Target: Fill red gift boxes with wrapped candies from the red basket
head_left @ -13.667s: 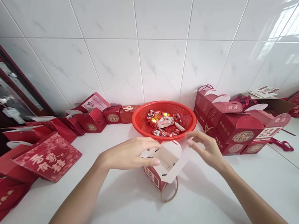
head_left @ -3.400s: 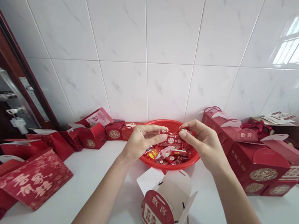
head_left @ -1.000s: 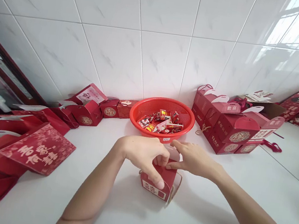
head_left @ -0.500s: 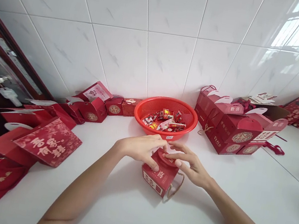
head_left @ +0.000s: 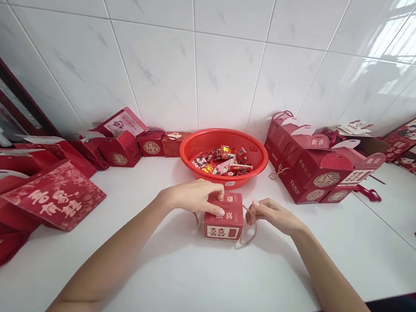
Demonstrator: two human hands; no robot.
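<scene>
L hand (head_left: 200, 196) on top of red box (head_left: 222, 228), thumb & fingers slightly apart, pressing lid; box sits on white table (head_left: 180, 287), under L fingertips, just L of R hand (head_left: 271, 215). R hand pinches box's string (head_left: 248, 237) btwn thumb & fingers, at box's R side. Red basket (head_left: 224, 179) w/ wrapped sweets (head_left: 225, 166) just behind box. Stacked red boxes (head_left: 322, 175) to R, near wall (head_left: 222, 85).
</scene>
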